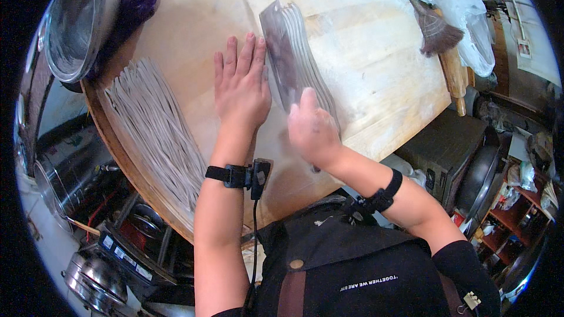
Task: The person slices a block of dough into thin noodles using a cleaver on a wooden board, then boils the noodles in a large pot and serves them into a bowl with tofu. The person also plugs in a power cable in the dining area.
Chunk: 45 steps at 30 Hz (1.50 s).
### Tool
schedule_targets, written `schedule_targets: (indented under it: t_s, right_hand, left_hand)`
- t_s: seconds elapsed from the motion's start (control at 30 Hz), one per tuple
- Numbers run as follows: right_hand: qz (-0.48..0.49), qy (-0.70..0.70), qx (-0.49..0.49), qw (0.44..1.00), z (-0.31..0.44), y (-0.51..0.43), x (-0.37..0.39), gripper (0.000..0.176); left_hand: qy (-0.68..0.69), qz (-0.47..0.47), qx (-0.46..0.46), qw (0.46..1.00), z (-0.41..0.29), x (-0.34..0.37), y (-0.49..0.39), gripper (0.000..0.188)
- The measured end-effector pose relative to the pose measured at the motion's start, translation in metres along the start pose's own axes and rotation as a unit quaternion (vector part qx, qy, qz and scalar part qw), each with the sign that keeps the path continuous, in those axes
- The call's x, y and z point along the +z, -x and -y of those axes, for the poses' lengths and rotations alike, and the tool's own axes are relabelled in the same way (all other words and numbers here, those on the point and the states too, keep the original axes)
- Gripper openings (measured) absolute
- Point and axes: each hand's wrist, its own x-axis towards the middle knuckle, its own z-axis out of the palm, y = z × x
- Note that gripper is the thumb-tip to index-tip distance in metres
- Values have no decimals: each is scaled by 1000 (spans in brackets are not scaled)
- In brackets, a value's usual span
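My right hand (313,130) is blurred and grips the handle of a broad, long-bladed noodle knife (280,48). The blade points away from me along the left side of a folded stack of dough (315,68), whose layers show as wavy parallel lines. Just left of the blade, my left hand (242,81) rests palm down with its fingers extended. Its index finger is close to the blade; I cannot tell whether they touch. A bundle of long greyish cut noodles (152,127) lies farther left, partly hidden by my left forearm.
Everything lies on a floured wooden board (365,70) with a raised left edge. A metal basin (75,22) and purple cloth (139,4) stand at the upper left. At the right are a small brush (438,26), a wooden rolling pin (453,72) and plastic bags (473,26).
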Motion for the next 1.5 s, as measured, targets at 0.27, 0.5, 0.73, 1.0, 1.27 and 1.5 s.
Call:
schedule_targets:
  t_s: [0.27, 0.5, 0.73, 1.0, 1.27, 1.5]
  right_hand:
    - [0, -66, -47, 997, -6, 7, -18, 30]
    - [-55, -68, -64, 994, -4, -7, 15, 21]
    - [-54, -298, 28, 953, -75, -5, -62, 28]
    - [-111, -97, 200, 969, -323, 43, -150, 42]
    - [-190, -24, 55, 980, -311, 21, -135, 66]
    - [-29, -86, 17, 996, -136, -4, -53, 49]
  left_hand:
    - [64, -33, -35, 997, 1, 0, 1, 50]
    - [61, -53, -37, 996, 4, 2, 1, 48]
    - [50, -26, 3, 998, 2, -5, 5, 64]
    - [34, 113, -46, 992, -8, -35, 60, 75]
    - [88, 17, -290, 953, -61, 14, 37, 62]
    - [271, -34, -353, 895, -78, 37, 33, 62]
